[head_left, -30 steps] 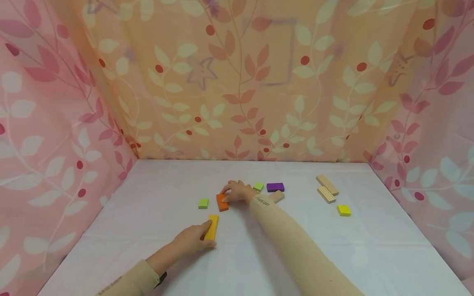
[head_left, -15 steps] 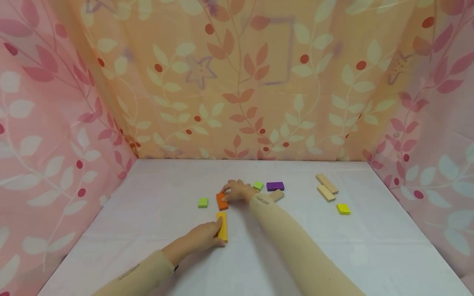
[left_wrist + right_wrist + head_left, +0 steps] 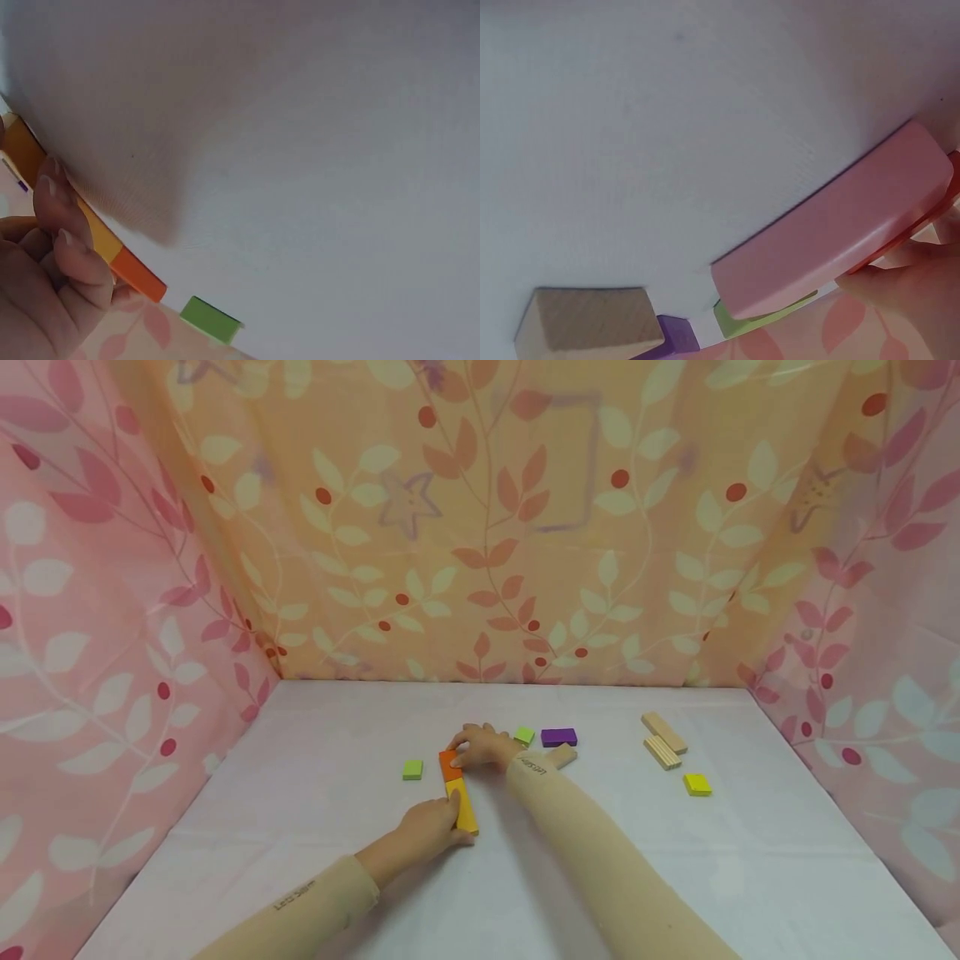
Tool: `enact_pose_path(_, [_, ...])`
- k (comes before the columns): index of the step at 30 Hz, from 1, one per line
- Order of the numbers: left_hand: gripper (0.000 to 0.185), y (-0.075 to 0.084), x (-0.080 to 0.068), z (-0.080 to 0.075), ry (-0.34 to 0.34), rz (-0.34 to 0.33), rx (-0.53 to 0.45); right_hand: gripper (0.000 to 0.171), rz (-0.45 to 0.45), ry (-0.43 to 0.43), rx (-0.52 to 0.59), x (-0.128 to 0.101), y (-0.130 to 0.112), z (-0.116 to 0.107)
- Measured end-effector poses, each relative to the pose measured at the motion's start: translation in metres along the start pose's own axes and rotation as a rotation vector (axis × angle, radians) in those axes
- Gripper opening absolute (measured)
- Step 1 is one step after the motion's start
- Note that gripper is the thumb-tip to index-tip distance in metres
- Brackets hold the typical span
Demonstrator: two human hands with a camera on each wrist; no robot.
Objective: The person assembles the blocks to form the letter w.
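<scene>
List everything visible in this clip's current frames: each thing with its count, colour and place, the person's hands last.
yellow-orange block: 1, long, centre of table, its far end against the orange block
orange block: 1, just beyond it
pink block: 1, by the right hand, seen only from the right wrist
green squares: 2, one left of the orange block, one by the purple block
purple block: 1, behind the right hand
plain wooden blocks: 3, two far right, one by the right wrist
yellow square: 1, right
table: 1, white
curtains: leaf-patterned, around the table
left hand: holds the yellow-orange block
right hand: on the orange block

A white table (image 3: 300,860) bears coloured blocks: orange (image 3: 448,764), yellow (image 3: 467,810), green (image 3: 412,769), purple (image 3: 558,737), and plain wooden ones (image 3: 662,742).
</scene>
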State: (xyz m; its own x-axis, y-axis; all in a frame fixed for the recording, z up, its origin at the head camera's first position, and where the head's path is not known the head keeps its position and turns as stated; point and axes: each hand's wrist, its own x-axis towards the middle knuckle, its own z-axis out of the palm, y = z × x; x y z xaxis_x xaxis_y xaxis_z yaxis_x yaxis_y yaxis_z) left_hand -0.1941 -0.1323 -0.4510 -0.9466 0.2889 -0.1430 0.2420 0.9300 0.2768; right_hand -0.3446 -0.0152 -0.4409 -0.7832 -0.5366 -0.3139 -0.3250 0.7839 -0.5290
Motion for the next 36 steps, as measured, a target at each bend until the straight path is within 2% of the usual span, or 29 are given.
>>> enact_pose_path(16, [0.077, 0.006, 0.0004, -0.002, -0.004, -0.038, 0.095, 0.029, 0.006, -0.01, 0.031, -0.0026, -0.001, 0.0002])
enact_pose_path(36, [0.078, 0.004, -0.0005, -0.0029, -0.038, -0.067, 0.04, 0.03, 0.006, -0.01, 0.015, -0.0044, -0.0013, -0.001])
